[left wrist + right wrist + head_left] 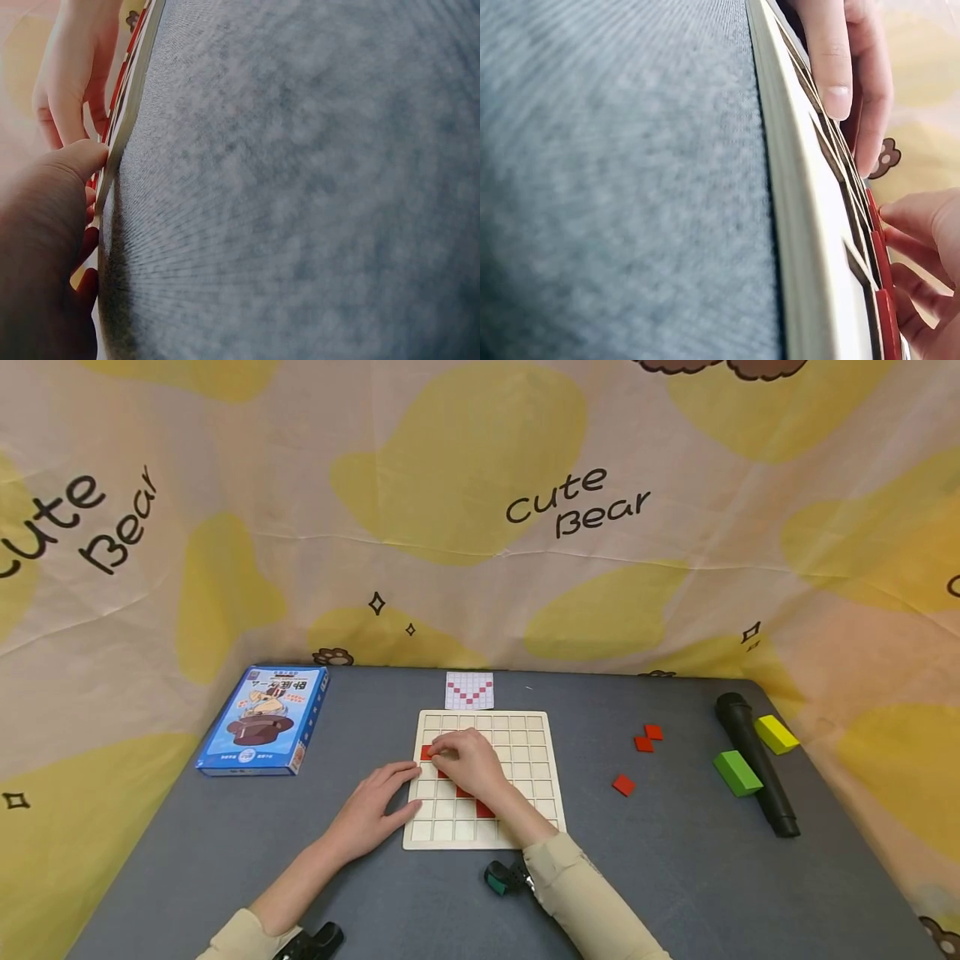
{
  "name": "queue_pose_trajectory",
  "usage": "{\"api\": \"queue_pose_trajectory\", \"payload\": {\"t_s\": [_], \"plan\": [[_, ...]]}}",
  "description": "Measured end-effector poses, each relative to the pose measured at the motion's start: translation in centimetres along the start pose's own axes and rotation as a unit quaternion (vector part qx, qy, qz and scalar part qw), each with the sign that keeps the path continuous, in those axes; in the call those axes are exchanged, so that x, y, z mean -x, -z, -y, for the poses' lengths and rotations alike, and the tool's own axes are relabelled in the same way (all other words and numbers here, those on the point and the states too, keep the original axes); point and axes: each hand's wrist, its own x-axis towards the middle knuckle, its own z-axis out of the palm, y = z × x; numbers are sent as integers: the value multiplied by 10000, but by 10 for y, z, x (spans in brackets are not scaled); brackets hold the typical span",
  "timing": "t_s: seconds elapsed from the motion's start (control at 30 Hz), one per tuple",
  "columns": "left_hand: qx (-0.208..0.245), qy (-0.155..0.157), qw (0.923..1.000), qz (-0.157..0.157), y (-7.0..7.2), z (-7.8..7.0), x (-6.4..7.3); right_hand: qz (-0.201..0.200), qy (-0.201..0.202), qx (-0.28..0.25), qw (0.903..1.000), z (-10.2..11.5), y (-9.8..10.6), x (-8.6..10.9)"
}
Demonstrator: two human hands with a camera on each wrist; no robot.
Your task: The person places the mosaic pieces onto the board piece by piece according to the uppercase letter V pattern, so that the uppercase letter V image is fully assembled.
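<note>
Yellow-blotched fabric (457, 460) meets the far edge of the dark grey table (390, 902), closing off the back of the workspace I am watching. Right of the cream grid board (534, 770), a wide stretch of grey surface reaches to three loose red tiles (623, 785); on the left, another stretch separates the board from a blue box (262, 760). Just behind the board lies a small patterned card (469, 691). Farther right, a black microphone (763, 767) lies at a slant near the table's side edge, a green block (738, 773) and a yellow block (776, 735) on either side of it. I see the left hand (375, 806) relaxed, its extended fingers touching the board's left edge. The right hand (474, 766) bends its fingertips to the topmost red tile (426, 752) on the board; I cannot tell whether they pinch it or only touch it. That tile heads a diagonal of others, partly covered by the hand and forearm. Both sleeves (600, 902) are cut off below, and my wrist views show the board almost edge-on.
</note>
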Motion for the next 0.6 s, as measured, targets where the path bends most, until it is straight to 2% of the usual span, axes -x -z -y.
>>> {"api": "queue_pose_trajectory", "payload": {"t_s": [0.27,0.4,0.6], "plan": [[-4,73,9999,69,-1,1,0,-102,179,-245,9995,-4,11,9],[9,96,9999,67,0,-1,0,-180,-179,-574,9980,-10,26,18],[-40,124,9999,24,0,-3,0,-302,-632,-652,9954,-31,53,35]]}}
